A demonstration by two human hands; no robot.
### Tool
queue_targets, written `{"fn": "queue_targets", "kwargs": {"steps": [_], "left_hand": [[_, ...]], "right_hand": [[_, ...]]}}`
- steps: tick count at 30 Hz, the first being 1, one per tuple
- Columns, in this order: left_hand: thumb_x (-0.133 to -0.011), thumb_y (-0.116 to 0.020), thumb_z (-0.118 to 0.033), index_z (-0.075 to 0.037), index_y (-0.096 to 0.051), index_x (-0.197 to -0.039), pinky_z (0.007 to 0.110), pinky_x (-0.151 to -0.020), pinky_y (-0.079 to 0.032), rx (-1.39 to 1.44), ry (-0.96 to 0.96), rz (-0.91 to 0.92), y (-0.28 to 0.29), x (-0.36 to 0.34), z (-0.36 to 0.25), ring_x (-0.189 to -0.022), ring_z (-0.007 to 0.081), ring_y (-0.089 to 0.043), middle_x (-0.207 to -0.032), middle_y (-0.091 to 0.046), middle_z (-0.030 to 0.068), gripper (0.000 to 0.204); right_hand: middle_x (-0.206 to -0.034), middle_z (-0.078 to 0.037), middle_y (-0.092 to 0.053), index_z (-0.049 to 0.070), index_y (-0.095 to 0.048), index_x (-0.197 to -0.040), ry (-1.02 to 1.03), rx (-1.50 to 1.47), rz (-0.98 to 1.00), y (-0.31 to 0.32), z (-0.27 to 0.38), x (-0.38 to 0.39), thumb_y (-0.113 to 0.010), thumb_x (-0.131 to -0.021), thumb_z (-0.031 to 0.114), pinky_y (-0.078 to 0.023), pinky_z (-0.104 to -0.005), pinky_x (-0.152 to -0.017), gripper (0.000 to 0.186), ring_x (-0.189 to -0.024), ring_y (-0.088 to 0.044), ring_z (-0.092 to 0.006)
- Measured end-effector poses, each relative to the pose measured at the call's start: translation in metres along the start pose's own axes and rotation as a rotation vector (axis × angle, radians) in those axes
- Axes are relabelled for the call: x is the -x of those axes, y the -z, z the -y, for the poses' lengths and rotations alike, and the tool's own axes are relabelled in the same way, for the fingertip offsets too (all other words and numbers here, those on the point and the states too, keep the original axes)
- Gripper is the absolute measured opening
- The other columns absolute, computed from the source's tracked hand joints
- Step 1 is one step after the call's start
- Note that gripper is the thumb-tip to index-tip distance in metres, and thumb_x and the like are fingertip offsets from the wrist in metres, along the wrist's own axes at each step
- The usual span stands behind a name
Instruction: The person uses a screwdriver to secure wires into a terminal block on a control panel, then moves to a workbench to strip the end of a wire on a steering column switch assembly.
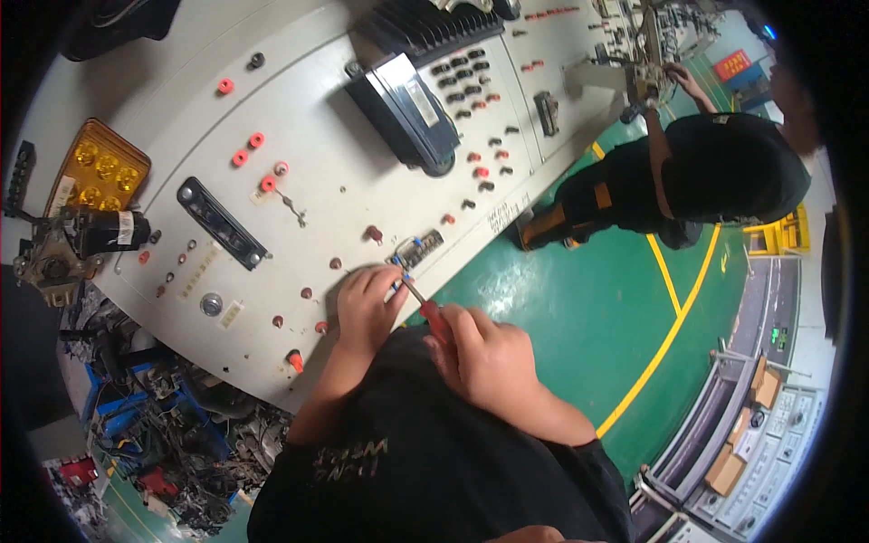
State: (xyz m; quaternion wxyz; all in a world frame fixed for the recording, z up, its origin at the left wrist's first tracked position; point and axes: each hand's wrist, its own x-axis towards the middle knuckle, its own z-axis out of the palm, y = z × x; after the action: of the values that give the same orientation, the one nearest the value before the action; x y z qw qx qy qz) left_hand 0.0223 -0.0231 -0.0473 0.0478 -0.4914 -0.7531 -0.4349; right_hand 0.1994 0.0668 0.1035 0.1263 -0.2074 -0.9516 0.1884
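My right hand (493,357) is wrapped around the red handle of a screwdriver (435,319). The screwdriver's metal shaft points up and left to the fingertips of my left hand (364,303). Those fingers are curled together at the panel's near edge, beside small blue wire ends. What they pinch is too small to make out. Just beyond them, a small terminal block (424,248) with blue-ended wires is fixed on the pale panel (308,244).
Red and black sockets, a black module (403,113) and a black handle-like bar (222,223) are mounted on the panel. An amber lamp (98,167) sits at far left, above engine parts (172,416). Another person (679,172) works at right, over the green floor (543,317).
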Motion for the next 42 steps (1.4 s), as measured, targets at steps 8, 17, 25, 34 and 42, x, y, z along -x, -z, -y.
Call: {"fn": "queue_targets", "kwargs": {"steps": [8, 17, 25, 34, 42], "left_hand": [[-0.078, -0.084, -0.002, -0.007, -0.074, -0.097, 0.04, -0.08, -0.059, 0.022, -0.019, 0.01, 0.01, -0.008, -0.01, -0.09, 0.0301, -0.074, -0.099, -0.076, 0.0073, 0.022], [-0.08, -0.084, -0.004, -0.004, -0.07, -0.103, 0.042, -0.075, -0.058, 0.049, 0.211, 0.123, 0.025, -0.01, -0.012, -0.088, 0.0334, -0.071, -0.107, -0.07, 0.0116, 0.027], [-0.081, -0.082, -0.001, -0.002, -0.072, -0.103, 0.041, -0.072, -0.057, -0.03, 0.219, 0.158, 0.027, -0.011, -0.019, -0.086, 0.0329, -0.07, -0.103, -0.069, 0.0125, 0.024], [-0.085, -0.079, -0.004, -0.001, -0.072, -0.107, 0.043, -0.076, -0.057, -0.087, 0.296, 0.209, 0.048, 0.0, -0.021, -0.088, 0.0349, -0.07, -0.102, -0.068, 0.0135, 0.023], [-0.085, -0.08, -0.005, -0.002, -0.073, -0.11, 0.042, -0.077, -0.057, -0.076, 0.314, 0.214, 0.047, 0.001, -0.021, -0.089, 0.0353, -0.07, -0.102, -0.069, 0.0137, 0.027]], "right_hand": [[-0.108, -0.011, -0.062, 0.008, -0.065, -0.12, 0.187, -0.005, -0.071, 0.003, -0.009, 0.0, -0.076, -0.085, 0.018, -0.058, -0.0386, -0.066, 0.038, -0.085, -0.068, -0.028], [-0.088, -0.007, -0.059, 0.013, -0.065, -0.117, -0.015, -0.012, -0.064, 0.006, -0.009, -0.007, -0.077, -0.089, 0.016, -0.053, -0.0404, -0.053, 0.03, -0.061, -0.065, -0.0275], [-0.107, -0.012, -0.063, 0.006, -0.061, -0.11, -0.065, 0.102, 0.019, -0.005, -0.019, 0.01, -0.082, -0.085, 0.018, -0.054, -0.0398, -0.053, 0.035, -0.064, -0.067, -0.0289], [-0.11, -0.015, -0.066, 0.006, -0.058, -0.117, 0.03, -0.113, -0.044, -0.007, -0.021, 0.005, -0.084, -0.082, 0.014, -0.057, -0.0412, -0.063, 0.044, -0.08, -0.07, -0.0345], [-0.098, -0.013, -0.069, 0.006, -0.059, -0.116, 0.093, -0.146, -0.186, -0.009, -0.022, -0.003, -0.087, -0.084, 0.024, -0.055, -0.0418, -0.06, 0.046, -0.07, -0.069, -0.0356]]}}
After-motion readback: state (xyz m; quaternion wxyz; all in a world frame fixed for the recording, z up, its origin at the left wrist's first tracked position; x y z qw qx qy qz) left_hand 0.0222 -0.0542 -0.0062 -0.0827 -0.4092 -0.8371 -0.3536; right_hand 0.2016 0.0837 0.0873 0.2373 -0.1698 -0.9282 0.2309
